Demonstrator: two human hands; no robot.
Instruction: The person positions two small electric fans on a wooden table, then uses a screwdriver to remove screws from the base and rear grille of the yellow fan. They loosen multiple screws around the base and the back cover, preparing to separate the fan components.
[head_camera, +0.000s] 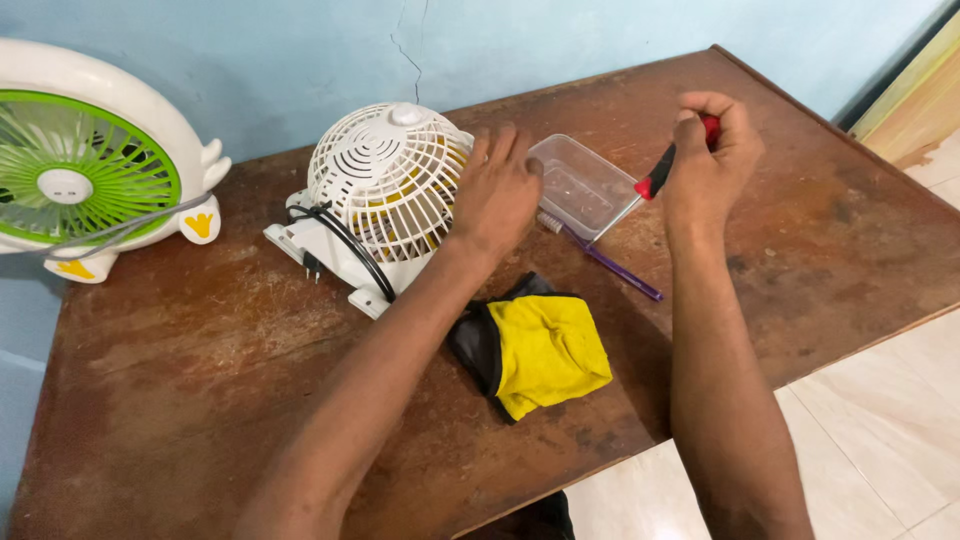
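Observation:
A small white table fan lies tilted on the brown wooden table, its grille facing up and its black cord and plug coiled at its base. My left hand rests against the fan's right side, fingers spread on the grille. My right hand is closed around a screwdriver with a red and black handle; its shaft points down-left toward the fan, over a clear plastic tray.
A purple toothbrush lies beside the tray. A yellow and black cloth sits near the table's front edge. A larger white fan with green blades stands at the back left against the blue wall. Tiled floor is at the right.

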